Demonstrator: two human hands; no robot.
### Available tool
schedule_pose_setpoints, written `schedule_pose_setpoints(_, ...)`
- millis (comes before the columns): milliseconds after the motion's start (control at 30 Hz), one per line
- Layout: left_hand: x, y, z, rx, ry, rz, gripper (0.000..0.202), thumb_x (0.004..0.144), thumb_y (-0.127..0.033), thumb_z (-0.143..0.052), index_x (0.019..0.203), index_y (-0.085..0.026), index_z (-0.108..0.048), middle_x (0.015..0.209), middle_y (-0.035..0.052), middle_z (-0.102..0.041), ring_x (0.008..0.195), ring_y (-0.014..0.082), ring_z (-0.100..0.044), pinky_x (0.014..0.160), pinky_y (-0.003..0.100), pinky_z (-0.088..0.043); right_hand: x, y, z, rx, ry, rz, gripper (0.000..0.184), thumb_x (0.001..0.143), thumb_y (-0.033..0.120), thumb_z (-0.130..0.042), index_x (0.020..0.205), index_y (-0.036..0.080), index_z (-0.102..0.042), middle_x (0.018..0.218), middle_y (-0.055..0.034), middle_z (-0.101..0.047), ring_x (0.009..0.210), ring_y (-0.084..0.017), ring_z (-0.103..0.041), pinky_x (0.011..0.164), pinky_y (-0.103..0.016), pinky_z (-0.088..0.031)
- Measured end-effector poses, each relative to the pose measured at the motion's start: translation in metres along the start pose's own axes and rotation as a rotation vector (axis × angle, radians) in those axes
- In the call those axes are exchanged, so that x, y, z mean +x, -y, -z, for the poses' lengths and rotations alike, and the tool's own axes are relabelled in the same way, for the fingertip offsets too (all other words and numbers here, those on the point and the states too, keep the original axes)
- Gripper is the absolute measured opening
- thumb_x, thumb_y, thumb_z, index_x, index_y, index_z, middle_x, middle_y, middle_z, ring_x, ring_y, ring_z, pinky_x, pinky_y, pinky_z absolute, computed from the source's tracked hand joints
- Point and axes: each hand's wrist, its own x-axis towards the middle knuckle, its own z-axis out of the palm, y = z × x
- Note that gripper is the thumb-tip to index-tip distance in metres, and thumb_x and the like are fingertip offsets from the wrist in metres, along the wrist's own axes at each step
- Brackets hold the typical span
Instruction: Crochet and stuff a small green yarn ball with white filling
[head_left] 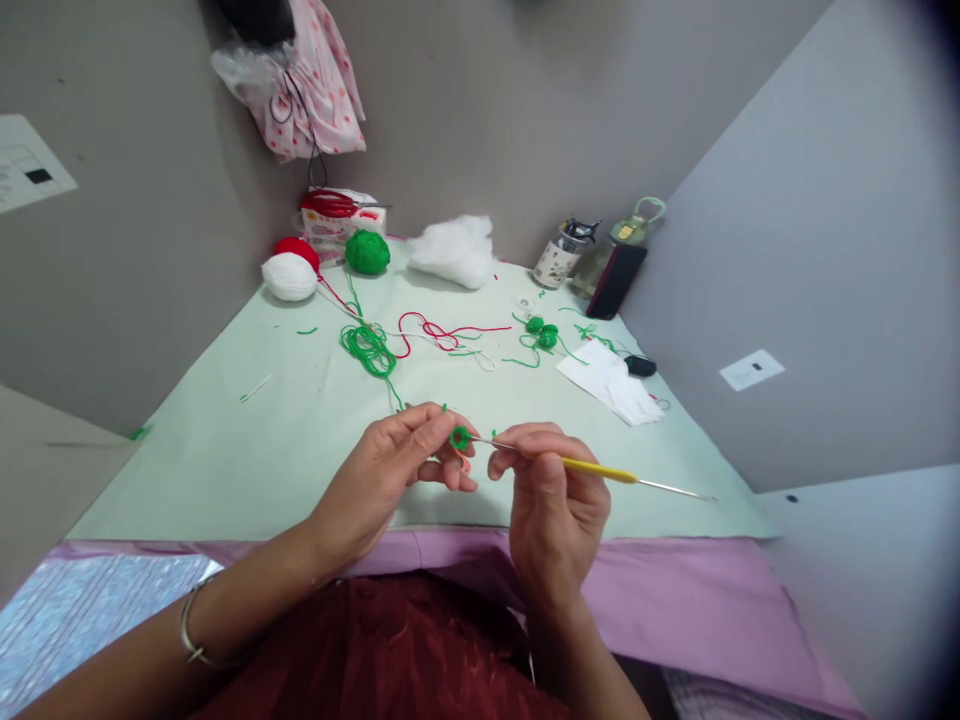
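Note:
Between the thumb and fingers of my left hand [409,450] is a small ring of green crochet [460,437]. My right hand [555,490] grips a crochet hook with a yellow handle [600,468] and a metal shaft at each end. The hook's left tip meets the green ring; whether it passes through a stitch I cannot tell. Green yarn runs from behind my left hand to a loose green coil [368,348] on the table. Something orange [463,463] shows by my left fingers, partly hidden.
Red and white yarn balls [290,276], a green ball [367,252] and white stuffing [454,250] stand at the back. Small green pieces [546,333], a white paper [611,382], a pen cup [559,258] and a phone [616,282] are on the right. Red-handled scissors [330,204] lie on a box.

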Motion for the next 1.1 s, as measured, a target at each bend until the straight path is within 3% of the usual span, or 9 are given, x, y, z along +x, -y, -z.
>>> schedule_pose_setpoints(133,-0.0003,-0.0004,0.0002,0.008,0.002,0.022,0.022,0.092,-0.040,-0.072,0.089,-0.018,-0.071,0.064,-0.0023,-0.064,0.069,0.0146,-0.067,0.082,0.029,-0.055,-0.0006,-0.0002,-0.0003,0.013,0.006,-0.003,0.021,0.104,0.025,-0.056,0.098,0.027,-0.076,0.088,-0.0017,-0.072,0.071,-0.015,-0.064,0.068,-0.033,-0.051)
schedule_pose_setpoints(400,0.0022,0.0038,0.0034,0.049,-0.023,0.053,0.017,0.091,-0.036,-0.074,0.093,-0.019,-0.072,0.064,-0.0036,-0.067,0.071,0.0146,-0.070,0.084,0.028,-0.053,0.0034,-0.0001,-0.0015,0.135,-0.039,-0.113,0.018,0.102,0.027,-0.060,0.093,0.025,-0.075,0.091,-0.0012,-0.073,0.065,-0.011,-0.065,0.064,-0.028,-0.055)
schedule_pose_setpoints(567,0.0027,0.0029,0.0020,0.030,-0.035,0.035,0.015,0.086,-0.030,-0.078,0.094,-0.020,-0.071,0.072,-0.0033,-0.069,0.067,0.0124,-0.068,0.077,0.026,-0.053,0.0051,-0.0008,-0.0026,0.131,-0.065,-0.140,0.018,0.101,0.030,-0.060,0.092,0.023,-0.075,0.088,-0.0023,-0.074,0.064,-0.011,-0.064,0.061,-0.027,-0.057)
schedule_pose_setpoints(867,0.0025,0.0036,0.0027,0.043,-0.024,0.033,0.013,0.090,-0.032,-0.075,0.092,-0.021,-0.069,0.061,-0.0059,-0.065,0.069,0.0120,-0.069,0.081,0.025,-0.053,0.0053,-0.0007,0.0003,0.092,-0.043,-0.157,0.019,0.100,0.031,-0.062,0.090,0.022,-0.075,0.085,-0.0019,-0.072,0.064,-0.012,-0.064,0.062,-0.027,-0.056)
schedule_pose_setpoints(1100,0.0042,0.0036,0.0030,0.059,-0.034,0.017,0.016,0.086,-0.031,-0.080,0.091,-0.020,-0.069,0.074,-0.0044,-0.070,0.069,0.0101,-0.068,0.076,0.023,-0.053,0.0041,-0.0018,-0.0017,0.133,-0.023,-0.159,0.019,0.101,0.029,-0.061,0.092,0.023,-0.076,0.088,-0.0014,-0.073,0.065,-0.011,-0.065,0.064,-0.027,-0.056)
